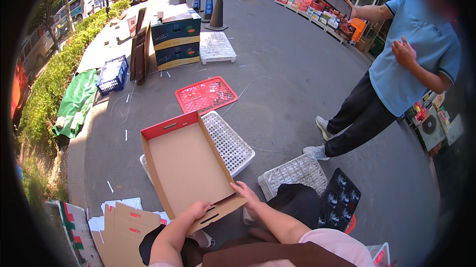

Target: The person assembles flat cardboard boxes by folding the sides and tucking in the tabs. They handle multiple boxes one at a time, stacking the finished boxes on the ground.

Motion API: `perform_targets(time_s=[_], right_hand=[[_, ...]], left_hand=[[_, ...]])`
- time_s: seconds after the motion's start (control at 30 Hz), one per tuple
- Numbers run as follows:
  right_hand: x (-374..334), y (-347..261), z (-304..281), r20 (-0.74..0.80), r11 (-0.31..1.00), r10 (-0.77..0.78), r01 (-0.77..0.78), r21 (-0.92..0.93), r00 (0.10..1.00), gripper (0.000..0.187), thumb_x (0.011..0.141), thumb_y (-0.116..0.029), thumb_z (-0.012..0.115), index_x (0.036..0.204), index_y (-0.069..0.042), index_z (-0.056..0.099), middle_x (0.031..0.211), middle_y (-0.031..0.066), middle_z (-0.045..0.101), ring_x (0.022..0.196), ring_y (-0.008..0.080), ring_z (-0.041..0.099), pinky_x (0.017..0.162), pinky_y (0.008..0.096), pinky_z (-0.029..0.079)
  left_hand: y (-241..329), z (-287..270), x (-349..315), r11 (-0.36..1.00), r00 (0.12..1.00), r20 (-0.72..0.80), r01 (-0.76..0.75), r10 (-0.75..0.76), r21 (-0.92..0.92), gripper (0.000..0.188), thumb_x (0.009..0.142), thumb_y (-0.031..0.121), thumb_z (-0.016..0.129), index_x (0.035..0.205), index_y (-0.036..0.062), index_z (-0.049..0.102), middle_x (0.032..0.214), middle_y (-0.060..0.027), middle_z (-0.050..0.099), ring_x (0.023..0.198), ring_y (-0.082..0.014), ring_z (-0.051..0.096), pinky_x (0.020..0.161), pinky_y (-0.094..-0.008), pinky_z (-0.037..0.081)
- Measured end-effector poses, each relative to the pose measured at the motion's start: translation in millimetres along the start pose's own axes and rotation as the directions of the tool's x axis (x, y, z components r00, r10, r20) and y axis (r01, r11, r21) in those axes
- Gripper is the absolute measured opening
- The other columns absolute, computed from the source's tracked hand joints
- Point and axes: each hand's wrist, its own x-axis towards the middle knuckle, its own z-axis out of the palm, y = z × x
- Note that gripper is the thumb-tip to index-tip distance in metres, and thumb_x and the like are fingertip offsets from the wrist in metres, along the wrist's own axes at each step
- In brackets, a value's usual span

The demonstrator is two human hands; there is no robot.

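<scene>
Outdoors on sunlit pavement [267,98], a seated worker grips an open carton [186,160], its long tray shape tilted across the middle of the scene above a white crate [233,148]; whether its underside meets the crate cannot be told. The left hand [199,210] curls its fingers over the near end panel, close to its left corner, while the right hand [247,195] pinches the near right corner between thumb and fingers. Slots pierce that panel between the two hands, and the far end shows a red inner face with a handle hole.

Just beyond the carton lies a red crate [207,94]. Flattened cardboard [134,232] is piled at lower left, and to the right a pale crate [292,174] sits near a black tray [341,197] with round hollows. A co-worker [415,63] in a blue shirt stands at right, holding up a phone [337,2].

Farther back, two dark boxes [176,44] are stacked beside a low white block [217,48], with traffic cones [216,11] behind. A blue crate [112,74] and a green sheet [77,101] lie along the hedge [54,98], and colourful cartons [310,4] line the shopfront.
</scene>
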Motion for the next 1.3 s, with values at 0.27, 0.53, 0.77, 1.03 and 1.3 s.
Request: perform_targets(time_s=[0.27, 0.53, 0.77, 1.03, 1.3], right_hand=[[2.4, 17.3, 30.4, 0.098, 0.841, 0.056, -0.100, 0.532, 0.994, 0.038, 0.078, -0.004, 0.068, 0.114, -0.014, 0.065, 0.130, 0.0128, 0.054, 0.113, 0.0277, 0.057, 0.096, 0.0337, 0.046], [4.4, 17.5, 24.4, 0.167, 0.644, 0.185, -0.248, 0.724, 0.968, 0.033, 0.076, -0.006, 0.070, 0.109, -0.006, 0.065, 0.121, 0.0120, 0.058, 0.107, 0.0259, 0.059, 0.091, 0.0331, 0.048], [16.6, 15.5, 31.8, 0.397, -0.068, 0.384, -0.403, 0.912, 0.833, 0.040, 0.076, -0.003, 0.060, 0.114, 0.004, 0.052, 0.103, 0.0129, 0.058, 0.100, 0.0238, 0.057, 0.088, 0.0366, 0.050], [23.2, 22.3, 20.2, 0.104, 0.691, 0.278, -0.274, 0.669, 0.955, 0.024, 0.075, 0.010, 0.065, 0.097, 0.001, 0.066, 0.102, 0.0112, 0.060, 0.092, 0.0232, 0.065, 0.077, 0.0363, 0.058], [41.8, 25.9, 4.0, 0.229, 0.465, 0.430, -0.431, 0.773, 0.873, 0.023, 0.073, 0.016, 0.067, 0.088, -0.001, 0.071, 0.092, 0.0101, 0.070, 0.085, 0.0228, 0.069, 0.073, 0.0341, 0.060]], left_hand=[[6.2, -4.6, -26.8, 0.967, 0.973, -0.019, 0.226, -0.230, -0.121, 0.042, 0.085, 0.040, 0.060, 0.120, 0.0157, 0.061, 0.110, -0.0156, 0.062, 0.102, -0.0344, 0.059, 0.092, -0.0406, 0.047], [66.0, -24.9, -69.4, 0.830, 0.783, -0.450, 0.539, -0.430, 0.145, 0.069, 0.074, 0.054, 0.067, 0.132, 0.0186, 0.054, 0.139, -0.0155, 0.042, 0.134, -0.0343, 0.032, 0.112, -0.0592, 0.014], [12.0, -32.4, -92.2, 0.509, 0.175, -0.616, 0.751, -0.768, -0.421, 0.074, 0.072, 0.035, 0.074, 0.136, 0.0148, 0.043, 0.141, -0.0229, 0.041, 0.133, -0.0385, 0.036, 0.106, -0.0601, 0.028], [-33.5, -36.6, -127.4, 0.378, 0.553, -0.055, 0.489, -0.831, -0.786, 0.040, 0.078, -0.002, 0.057, 0.116, 0.0089, 0.050, 0.100, -0.0103, 0.062, 0.090, -0.0212, 0.062, 0.079, -0.0337, 0.052], [-61.3, -1.7, -156.0, 0.736, 0.860, -0.037, 0.413, -0.509, -0.536, 0.028, 0.080, 0.010, 0.073, 0.105, 0.0085, 0.062, 0.091, -0.0033, 0.065, 0.088, -0.0127, 0.061, 0.078, -0.0285, 0.051]])
